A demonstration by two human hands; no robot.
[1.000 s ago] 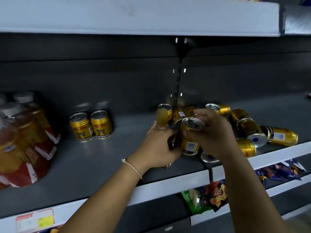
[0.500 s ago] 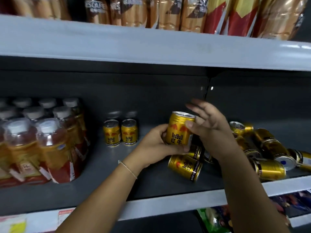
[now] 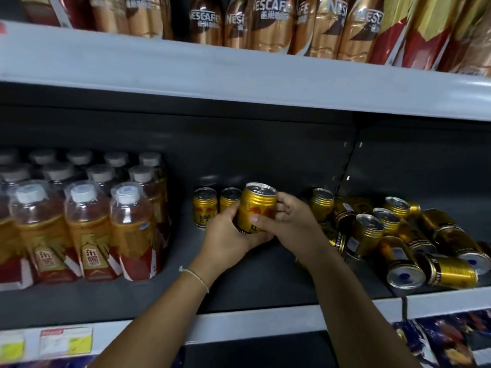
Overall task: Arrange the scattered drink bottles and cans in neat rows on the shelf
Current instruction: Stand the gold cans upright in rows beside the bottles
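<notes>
Cans were the job, and one gold can point(image 3: 256, 208) was held upright above the shelf point(image 3: 159, 301), near its middle. The left hand point(image 3: 228, 236) wrapped its fingers around the can's lower part, and the right hand point(image 3: 288, 227) curled around its right side. It looked hard, smooth and maybe slippery, likely a bit heavy if full, so holding the round sides seemed best. It was shiny gold with red marks and a silver top. Just behind stood two cans point(image 3: 216, 208) in a row. To the right lay a messy pile point(image 3: 403, 243).
</notes>
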